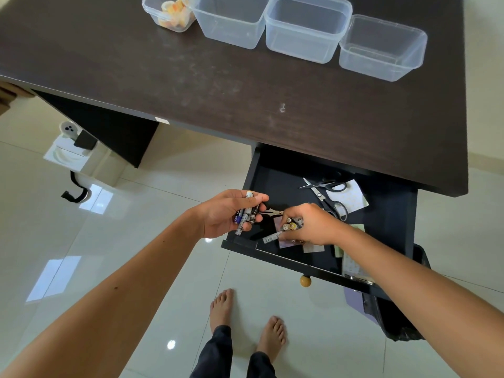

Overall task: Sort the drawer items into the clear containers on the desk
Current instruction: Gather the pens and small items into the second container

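The left hand is curling its fingers around a bundle of batteries just over the open drawer's left edge. Beside it, the right hand is clutching more batteries inside the drawer, with scissors lying further right. Four clear containers are sitting on the desk.

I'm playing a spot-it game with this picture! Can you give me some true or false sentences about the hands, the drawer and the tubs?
1. The left hand holds batteries. True.
2. Both pairs of scissors lie on the desk. False: they lie in the open drawer.
3. Four clear tubs stand on the desk. True.
4. Every tub is empty. False: the far-left tub holds yellowish things.
5. The right hand is open and empty. False: it grips batteries.
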